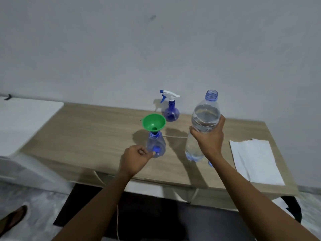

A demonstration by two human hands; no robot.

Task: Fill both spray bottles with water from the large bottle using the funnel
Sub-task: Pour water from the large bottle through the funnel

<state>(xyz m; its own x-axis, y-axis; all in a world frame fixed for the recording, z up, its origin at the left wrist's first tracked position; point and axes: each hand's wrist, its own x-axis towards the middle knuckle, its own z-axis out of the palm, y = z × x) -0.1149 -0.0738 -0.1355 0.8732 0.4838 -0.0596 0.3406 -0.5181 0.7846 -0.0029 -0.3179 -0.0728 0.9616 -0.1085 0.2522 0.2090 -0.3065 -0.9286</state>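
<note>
Green funnel (153, 122) sits in the open neck of a clear, blue-tinted spray bottle (156, 145) on the wooden surface (86, 136); the left grip (135, 160), fingers curled, touches that bottle's lower side below the funnel, though I cannot tell whether it truly holds; right of the funnel, the right grip (208, 136) wraps the uncapped large bottle (203, 119), partly full of water; behind the funnel stands a second spray bottle (171, 110) with a white-and-blue trigger head.

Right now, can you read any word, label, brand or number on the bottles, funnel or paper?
No readable text anywhere.
Large bottle: clear, no label shows.
Near spray bottle, far spray bottle, funnel: no print visible.
Paper: looks blank.
</note>
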